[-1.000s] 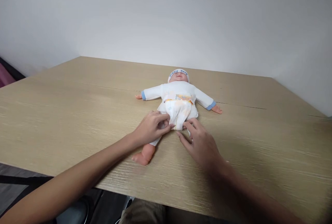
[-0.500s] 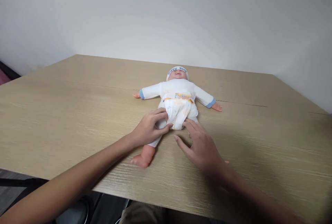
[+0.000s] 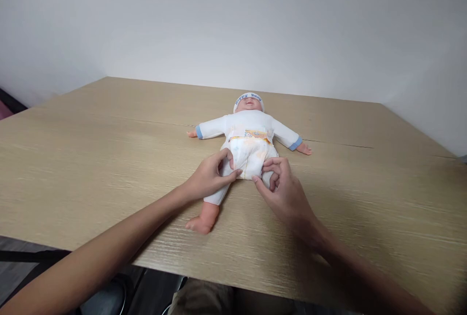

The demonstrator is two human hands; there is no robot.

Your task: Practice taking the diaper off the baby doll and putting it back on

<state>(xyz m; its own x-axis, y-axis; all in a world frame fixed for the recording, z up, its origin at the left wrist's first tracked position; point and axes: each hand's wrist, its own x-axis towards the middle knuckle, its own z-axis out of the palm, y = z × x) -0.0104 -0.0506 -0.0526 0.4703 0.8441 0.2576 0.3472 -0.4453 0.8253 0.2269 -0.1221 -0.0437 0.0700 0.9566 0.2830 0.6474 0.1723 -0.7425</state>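
Observation:
A baby doll (image 3: 250,121) in white clothes with blue cuffs and a lettered cap lies on its back, arms spread, head away from me. Around its hips is a white diaper (image 3: 248,154) with an orange printed waistband. My left hand (image 3: 211,174) pinches the diaper's edge by the leg on the left, thumb at the crotch. Over the other leg, my right hand (image 3: 284,188) has its thumb and fingers curled on the diaper's opposite edge. That hand and forearm hide most of the leg on the right; the bare foot on the left shows.
The doll lies on a wide light-wood table (image 3: 109,159) with a seam across it. A pale wall (image 3: 233,27) rises behind. Below the near edge are a dark stool (image 3: 104,298) and my lap (image 3: 202,298).
My right hand has closed its thumb and fingers onto the diaper's edge. My left hand stays nearly in place at the other edge. The doll has hardly moved.

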